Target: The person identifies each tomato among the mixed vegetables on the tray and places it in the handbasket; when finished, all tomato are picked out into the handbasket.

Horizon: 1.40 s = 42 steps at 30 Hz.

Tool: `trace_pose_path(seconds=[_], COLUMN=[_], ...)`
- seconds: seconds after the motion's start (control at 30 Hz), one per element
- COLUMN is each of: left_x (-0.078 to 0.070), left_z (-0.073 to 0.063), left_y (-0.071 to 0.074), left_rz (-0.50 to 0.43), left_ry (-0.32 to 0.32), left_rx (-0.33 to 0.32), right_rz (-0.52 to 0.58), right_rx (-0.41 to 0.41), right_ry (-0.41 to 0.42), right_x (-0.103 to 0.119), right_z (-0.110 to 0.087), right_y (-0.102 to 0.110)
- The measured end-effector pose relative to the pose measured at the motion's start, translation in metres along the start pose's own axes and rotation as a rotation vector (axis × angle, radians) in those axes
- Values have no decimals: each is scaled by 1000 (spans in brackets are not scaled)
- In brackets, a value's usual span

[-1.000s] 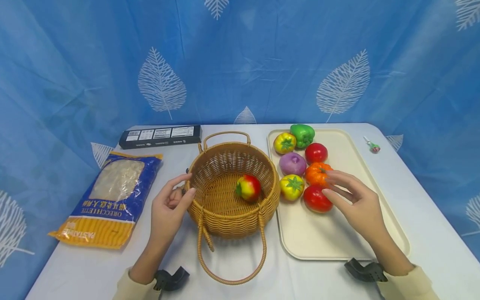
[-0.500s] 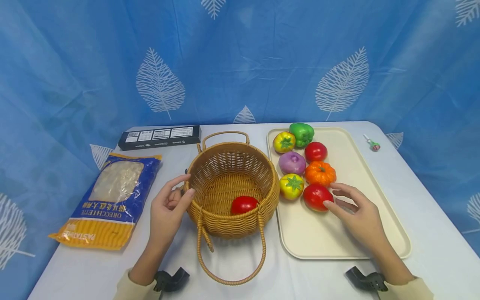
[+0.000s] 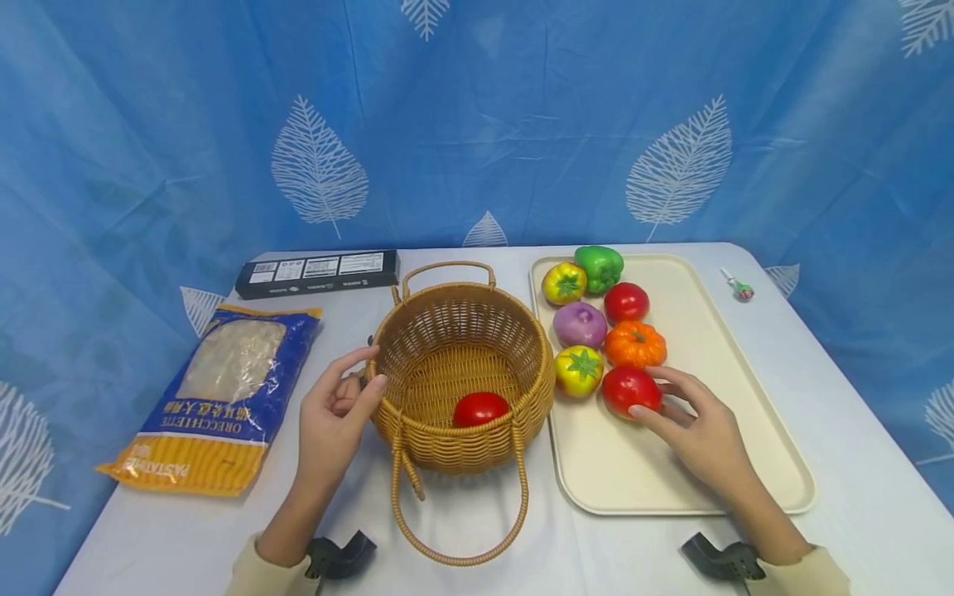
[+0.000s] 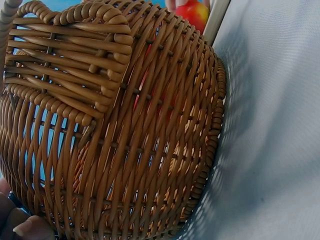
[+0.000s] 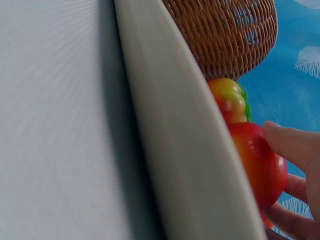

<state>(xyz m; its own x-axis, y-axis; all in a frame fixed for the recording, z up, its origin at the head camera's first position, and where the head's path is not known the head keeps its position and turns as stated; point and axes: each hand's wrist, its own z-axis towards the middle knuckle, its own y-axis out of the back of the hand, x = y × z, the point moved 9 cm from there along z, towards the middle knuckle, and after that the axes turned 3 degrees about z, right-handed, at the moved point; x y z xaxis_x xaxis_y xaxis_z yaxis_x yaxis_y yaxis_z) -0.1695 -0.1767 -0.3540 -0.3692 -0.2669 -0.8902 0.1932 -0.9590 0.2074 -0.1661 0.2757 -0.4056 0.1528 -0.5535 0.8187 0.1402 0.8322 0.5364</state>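
My left hand holds the left rim of a round wicker basket, thumb and forefinger at the edge. In the left wrist view the basket's woven wall fills most of the picture. Inside the basket, near its front wall, lies one red toy tomato. My right hand grips another red toy tomato at the front of the produce on the cream tray. The right wrist view shows my thumb on one side of this tomato, with fingers on the other.
Around the held tomato sit an orange pumpkin, a yellow tomato, a purple onion, and a green pepper farther back. A pasta bag and black box lie left. A lollipop lies right.
The tomato in the basket has rolled toward the front wall, its green top turned out of sight. My right hand has come in from the right and closed round the tray's front tomato.
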Motion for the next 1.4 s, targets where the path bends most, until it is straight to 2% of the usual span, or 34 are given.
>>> trace_pose_path(seconds=[0.8, 1.4], left_x=[1, 0], left_z=[0, 0], left_y=[0, 0], left_rz=[-8, -7], left_ry=[-4, -6], left_rx=[2, -2], right_rz=[-16, 16], right_rx=[-10, -45], right_ry=[-26, -24], right_x=[-3, 7], right_z=[0, -2], right_y=[1, 5])
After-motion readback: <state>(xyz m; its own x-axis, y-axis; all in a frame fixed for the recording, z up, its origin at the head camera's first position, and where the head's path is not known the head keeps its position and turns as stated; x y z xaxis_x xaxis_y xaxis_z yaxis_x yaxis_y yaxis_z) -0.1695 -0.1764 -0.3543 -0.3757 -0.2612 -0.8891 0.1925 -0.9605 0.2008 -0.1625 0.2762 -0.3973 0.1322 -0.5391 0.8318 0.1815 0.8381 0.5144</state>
